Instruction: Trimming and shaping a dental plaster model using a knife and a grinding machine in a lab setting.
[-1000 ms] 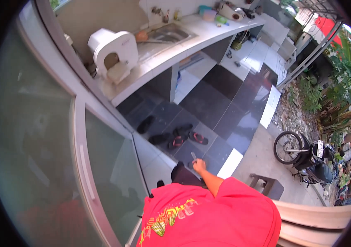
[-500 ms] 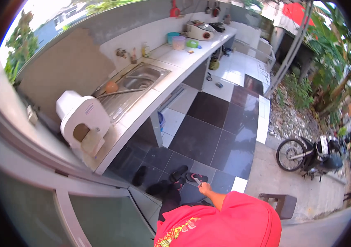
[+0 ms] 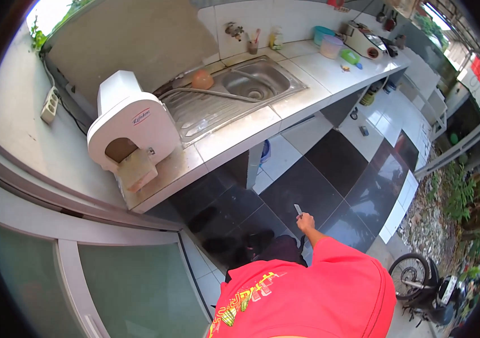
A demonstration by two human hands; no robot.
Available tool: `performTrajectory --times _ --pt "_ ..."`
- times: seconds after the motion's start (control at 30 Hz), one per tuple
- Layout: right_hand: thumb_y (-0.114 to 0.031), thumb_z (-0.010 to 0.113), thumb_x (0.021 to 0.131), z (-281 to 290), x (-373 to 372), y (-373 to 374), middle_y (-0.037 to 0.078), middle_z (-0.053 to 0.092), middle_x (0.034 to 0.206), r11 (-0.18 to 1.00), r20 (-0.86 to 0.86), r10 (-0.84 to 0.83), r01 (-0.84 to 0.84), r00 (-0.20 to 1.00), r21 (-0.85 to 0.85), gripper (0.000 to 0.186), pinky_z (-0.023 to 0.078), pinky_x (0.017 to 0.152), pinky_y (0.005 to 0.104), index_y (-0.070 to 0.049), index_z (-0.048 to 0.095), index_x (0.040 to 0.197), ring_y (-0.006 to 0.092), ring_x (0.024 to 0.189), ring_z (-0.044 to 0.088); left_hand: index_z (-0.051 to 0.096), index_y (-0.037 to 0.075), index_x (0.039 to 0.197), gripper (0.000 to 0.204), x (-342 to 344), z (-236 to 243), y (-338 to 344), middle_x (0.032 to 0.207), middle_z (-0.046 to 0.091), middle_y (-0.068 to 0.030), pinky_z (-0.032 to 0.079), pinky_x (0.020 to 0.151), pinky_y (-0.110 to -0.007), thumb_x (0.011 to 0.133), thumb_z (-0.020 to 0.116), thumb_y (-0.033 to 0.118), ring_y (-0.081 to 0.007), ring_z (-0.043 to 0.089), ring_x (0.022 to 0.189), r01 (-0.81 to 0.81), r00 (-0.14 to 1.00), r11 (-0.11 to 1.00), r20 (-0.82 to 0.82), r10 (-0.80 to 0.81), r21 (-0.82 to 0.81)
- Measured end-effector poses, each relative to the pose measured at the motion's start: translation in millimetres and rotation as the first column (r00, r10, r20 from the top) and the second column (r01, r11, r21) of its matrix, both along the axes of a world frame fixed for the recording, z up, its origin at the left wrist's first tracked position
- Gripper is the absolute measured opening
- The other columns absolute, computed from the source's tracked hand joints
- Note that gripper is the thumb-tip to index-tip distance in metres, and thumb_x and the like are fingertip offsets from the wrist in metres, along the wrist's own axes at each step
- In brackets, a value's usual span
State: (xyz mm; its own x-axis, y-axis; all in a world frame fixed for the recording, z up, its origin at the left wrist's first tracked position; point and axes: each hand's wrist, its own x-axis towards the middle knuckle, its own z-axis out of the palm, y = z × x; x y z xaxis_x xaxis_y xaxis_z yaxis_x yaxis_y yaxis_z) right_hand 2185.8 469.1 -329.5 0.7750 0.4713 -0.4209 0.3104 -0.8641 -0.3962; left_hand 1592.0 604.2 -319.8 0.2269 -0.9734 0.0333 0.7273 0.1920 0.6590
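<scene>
My right hand (image 3: 306, 221) is out in front of my red shirt, over the dark floor tiles. Its fingers are closed on a small flat pale-grey strip (image 3: 298, 209), blade-like, which sticks out beyond them; its exact kind is too small to tell. My left hand does not show. The counter (image 3: 240, 133) runs ahead of me. On its near left end stands a white plastic dispenser (image 3: 133, 115) with an arched opening, and farther along is a steel sink (image 3: 255, 84) with an orange round thing (image 3: 201, 79) on its drainboard.
A sliding glass door (image 3: 133, 281) stands at my left. A cup with a toothbrush (image 3: 253, 45), a pink tub (image 3: 330, 47) and a white appliance (image 3: 365, 40) line the counter. A wall socket strip (image 3: 50, 108) hangs left. A motorcycle (image 3: 426, 287) is parked at the right.
My view has turned and come closer to the counter, so the dispenser and sink look larger. My right hand, still holding the strip, now appears farther right and higher.
</scene>
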Motion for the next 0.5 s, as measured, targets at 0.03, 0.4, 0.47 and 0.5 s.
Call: performTrajectory --times 0.03,0.4,0.47,0.5 --pt "-0.017 0.062 0.082 2 7 15 0.011 0.071 0.091 0.999 -0.001 0.042 -0.042 0.999 -0.007 0.012 0.052 0.081 0.0402 -0.014 0.071 0.089 0.03 0.09 0.067 0.055 0.001 0.12 0.047 4 -2 -22 0.099 0.061 -0.0083 0.05 0.073 -0.039 0.08 0.052 0.025 -0.0212 0.058 0.083 -0.016 1.0 1.0 0.003 0.016 -0.009" --pt "-0.018 0.056 0.088 -1 119 63 0.005 0.071 0.078 0.912 -0.103 0.389 -0.368 0.915 0.18 0.015 0.052 0.075 0.0367 -0.012 0.069 0.091 0.0228 0.081 0.069 0.056 0.0 0.119 0.045 113 10 -184 0.097 0.062 -0.0098 0.05 0.07 -0.037 0.08 0.05 0.02 -0.0217 0.059 0.079 0.041 0.997 0.998 0.074 -0.037 -0.047" --pt "-0.018 0.057 0.088 -16 150 37 0.005 0.071 0.077 0.931 -0.093 0.352 -0.338 0.931 0.139 0.015 0.052 0.074 0.0359 -0.012 0.07 0.09 0.0217 0.079 0.069 0.056 -0.001 0.119 0.045 131 15 -193 0.096 0.062 -0.0101 0.051 0.07 -0.037 0.08 0.05 0.019 -0.0218 0.059 0.079 0.102 0.991 0.994 0.092 -0.098 -0.047" --pt "-0.018 0.057 0.088 -22 163 20 0.005 0.071 0.077 0.935 -0.092 0.341 -0.327 0.936 0.138 0.015 0.052 0.074 0.0359 -0.012 0.07 0.09 0.0217 0.079 0.069 0.056 -0.001 0.119 0.044 144 18 -191 0.096 0.062 -0.0102 0.051 0.07 -0.037 0.08 0.05 0.019 -0.0219 0.059 0.078 0.138 0.986 0.989 0.104 -0.133 -0.043"
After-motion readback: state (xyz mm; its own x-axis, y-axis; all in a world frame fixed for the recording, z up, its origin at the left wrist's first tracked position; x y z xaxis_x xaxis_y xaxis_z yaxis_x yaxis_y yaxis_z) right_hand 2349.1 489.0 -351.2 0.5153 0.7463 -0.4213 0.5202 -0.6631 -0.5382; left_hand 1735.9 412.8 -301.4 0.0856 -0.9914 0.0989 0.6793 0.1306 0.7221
